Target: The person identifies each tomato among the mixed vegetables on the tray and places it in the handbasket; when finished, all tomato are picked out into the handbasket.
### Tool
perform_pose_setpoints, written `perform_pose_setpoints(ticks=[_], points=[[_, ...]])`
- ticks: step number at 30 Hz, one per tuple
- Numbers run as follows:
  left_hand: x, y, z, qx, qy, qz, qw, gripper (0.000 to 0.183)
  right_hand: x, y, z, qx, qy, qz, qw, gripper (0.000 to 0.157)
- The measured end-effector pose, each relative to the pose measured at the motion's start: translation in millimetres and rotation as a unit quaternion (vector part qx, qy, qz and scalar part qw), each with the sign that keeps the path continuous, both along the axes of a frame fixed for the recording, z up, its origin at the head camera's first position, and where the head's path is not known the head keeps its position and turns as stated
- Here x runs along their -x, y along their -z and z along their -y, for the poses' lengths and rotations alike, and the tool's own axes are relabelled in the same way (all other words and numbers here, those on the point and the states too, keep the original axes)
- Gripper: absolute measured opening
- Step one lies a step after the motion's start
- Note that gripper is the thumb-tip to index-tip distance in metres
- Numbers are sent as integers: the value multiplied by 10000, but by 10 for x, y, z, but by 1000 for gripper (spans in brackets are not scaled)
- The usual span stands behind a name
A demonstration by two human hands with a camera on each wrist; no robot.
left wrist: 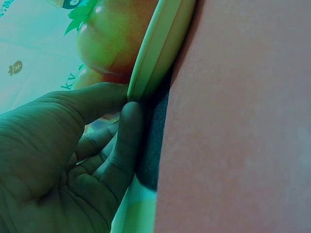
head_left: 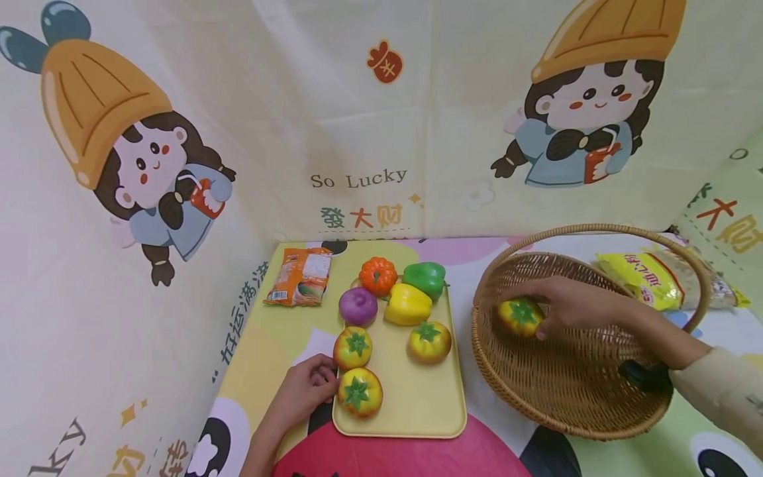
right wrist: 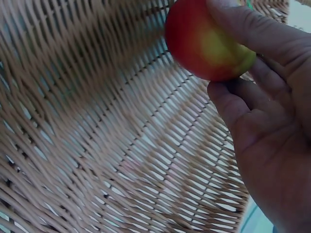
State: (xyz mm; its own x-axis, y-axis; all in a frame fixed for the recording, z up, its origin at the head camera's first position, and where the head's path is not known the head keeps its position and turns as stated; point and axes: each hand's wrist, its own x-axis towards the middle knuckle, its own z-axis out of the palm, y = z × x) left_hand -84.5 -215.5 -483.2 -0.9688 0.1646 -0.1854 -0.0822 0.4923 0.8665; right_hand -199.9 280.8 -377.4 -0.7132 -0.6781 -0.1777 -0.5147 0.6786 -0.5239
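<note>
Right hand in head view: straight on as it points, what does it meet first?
Likely the left wall of the basket, beyond the fruit in the right hand; depth is unclear, so I can't tell contact height.

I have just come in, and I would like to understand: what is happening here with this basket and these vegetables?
A person's right hand holds a yellow-red fruit inside the wicker basket. The left hand pinches the left rim of the yellow tray. On the tray are three similar fruits, with a purple onion, an orange pumpkin, a green pepper and a yellow pepper grouped toward its far end.
</note>
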Motion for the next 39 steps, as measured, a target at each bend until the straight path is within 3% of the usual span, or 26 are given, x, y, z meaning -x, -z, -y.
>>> perform_pose_setpoints(ticks=[12, 24, 39], points=[[24, -18, 13, 4, -15, -27, 10000, 28, 127, 160, -48, -46, -456, 147, 9988, 74], [6, -21, 0, -69, 16, 54, 10000, 30, 99, 181, -71, -327, -159, 319, 9988, 76], [-28, 3, -5, -179, 60, 134, 9997, 29, 87, 164, -118, -238, -399, 288, 9985, 72]])
